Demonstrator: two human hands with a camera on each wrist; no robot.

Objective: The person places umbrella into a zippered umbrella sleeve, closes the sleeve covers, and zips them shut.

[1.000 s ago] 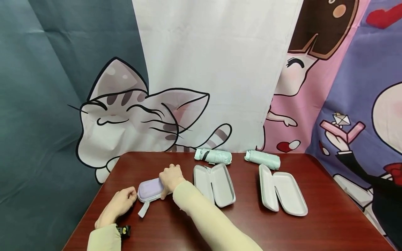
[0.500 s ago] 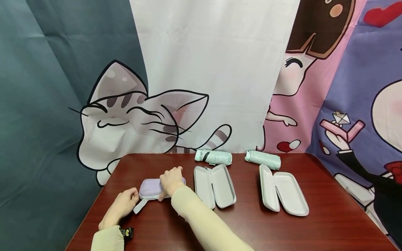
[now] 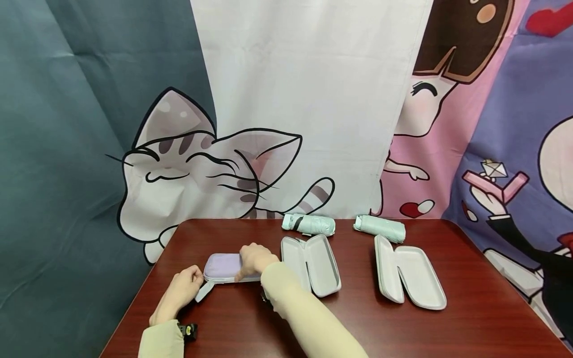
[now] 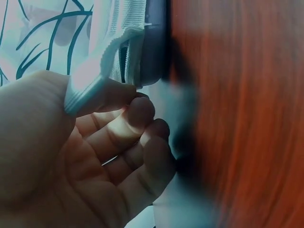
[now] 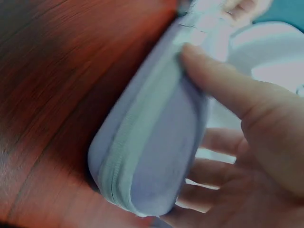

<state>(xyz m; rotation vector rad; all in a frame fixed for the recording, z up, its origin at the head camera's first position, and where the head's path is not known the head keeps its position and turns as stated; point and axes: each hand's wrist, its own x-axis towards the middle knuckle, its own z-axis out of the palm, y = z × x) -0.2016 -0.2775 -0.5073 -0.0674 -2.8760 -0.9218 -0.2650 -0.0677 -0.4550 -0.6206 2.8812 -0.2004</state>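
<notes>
A zipped lilac pencil case (image 3: 220, 266) lies on the left part of the table. My right hand (image 3: 256, 259) grips it from above near its right end. In the right wrist view the thumb (image 5: 213, 76) presses along the zip side, while the other fingers lie along the opposite side of the case. At the left end my left hand (image 3: 180, 288) pinches the corner with thumb and fingertips; just what they pinch is hidden. A pale fabric strap (image 4: 90, 83) hangs from that end and crosses the left thumb in the left wrist view.
Two hard cases with pale grey insides, a nearer one (image 3: 324, 268) and one farther right (image 3: 421, 278), lie spread open. Behind them lie two mint folded umbrellas, the left one (image 3: 315, 225) and the right one (image 3: 385, 229). A printed cloth (image 3: 313, 99) hangs beyond the table's back edge.
The lilac case has turned from a slant to lie nearly level with the table's back edge. My right hand has shifted slightly right; the left hand stays at the left end.
</notes>
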